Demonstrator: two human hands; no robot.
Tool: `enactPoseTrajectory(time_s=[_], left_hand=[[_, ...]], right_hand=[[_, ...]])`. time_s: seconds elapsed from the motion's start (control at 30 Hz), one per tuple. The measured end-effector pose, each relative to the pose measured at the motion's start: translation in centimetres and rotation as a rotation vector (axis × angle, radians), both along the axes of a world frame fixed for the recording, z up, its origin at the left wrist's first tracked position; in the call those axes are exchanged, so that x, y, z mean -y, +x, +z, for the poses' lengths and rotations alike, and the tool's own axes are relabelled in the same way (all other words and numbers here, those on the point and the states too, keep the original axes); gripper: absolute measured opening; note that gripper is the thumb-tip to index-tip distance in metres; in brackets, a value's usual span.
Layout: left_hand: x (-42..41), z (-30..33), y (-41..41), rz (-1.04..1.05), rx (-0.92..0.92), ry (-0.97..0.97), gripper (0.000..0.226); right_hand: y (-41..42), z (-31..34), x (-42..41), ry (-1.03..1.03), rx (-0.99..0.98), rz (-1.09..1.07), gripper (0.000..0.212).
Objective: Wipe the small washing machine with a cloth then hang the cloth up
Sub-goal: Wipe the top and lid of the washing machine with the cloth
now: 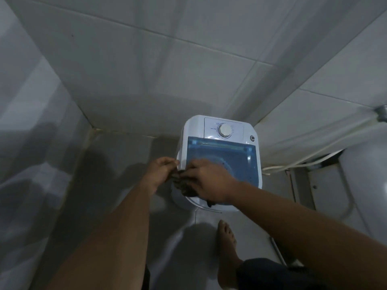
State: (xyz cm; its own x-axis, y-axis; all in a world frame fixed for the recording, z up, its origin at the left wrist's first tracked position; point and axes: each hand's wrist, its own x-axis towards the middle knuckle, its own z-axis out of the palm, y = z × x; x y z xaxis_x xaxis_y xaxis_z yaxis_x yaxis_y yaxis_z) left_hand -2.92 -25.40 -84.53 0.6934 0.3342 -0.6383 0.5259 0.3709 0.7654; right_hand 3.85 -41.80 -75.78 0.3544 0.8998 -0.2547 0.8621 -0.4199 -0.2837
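A small white washing machine (194,130) stands on the tiled floor against the wall, with a blue see-through lid (222,149) and a round white dial (225,130) at its back. A dark crumpled cloth (184,186) is bunched over the machine's front left corner. My left hand (161,169) pinches one end of the cloth beside the machine's left edge. My right hand (206,181) grips the rest of the cloth over the front of the lid. Most of the cloth is hidden under my right hand.
Grey tiled walls close in behind and to the left. A white hose (303,162) runs along the wall to the right of the machine. A white rounded fixture (364,185) stands at the right. My bare foot (227,243) is on the floor in front of the machine.
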Motion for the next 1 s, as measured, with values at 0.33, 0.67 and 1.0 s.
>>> enactPoseTrajectory(time_s=[0.33, 0.67, 1.0], left_hand=[[0.4, 0.9, -0.2, 0.032, -0.011, -0.066, 0.007], [0.1, 0.8, 0.1, 0.04, -0.028, -0.132, 0.008], [0.5, 1.1, 0.2, 0.016, -0.039, 0.06, 0.01]], right_hand=[[8.1, -1.6, -5.1, 0.074, 0.335, -0.484, 0.038], [-2.0, -1.4, 4.6, 0.046, 0.048, 0.151, 0.041], [8.2, -1.5, -1.8, 0.143, 0.198, -0.591, 0.034]])
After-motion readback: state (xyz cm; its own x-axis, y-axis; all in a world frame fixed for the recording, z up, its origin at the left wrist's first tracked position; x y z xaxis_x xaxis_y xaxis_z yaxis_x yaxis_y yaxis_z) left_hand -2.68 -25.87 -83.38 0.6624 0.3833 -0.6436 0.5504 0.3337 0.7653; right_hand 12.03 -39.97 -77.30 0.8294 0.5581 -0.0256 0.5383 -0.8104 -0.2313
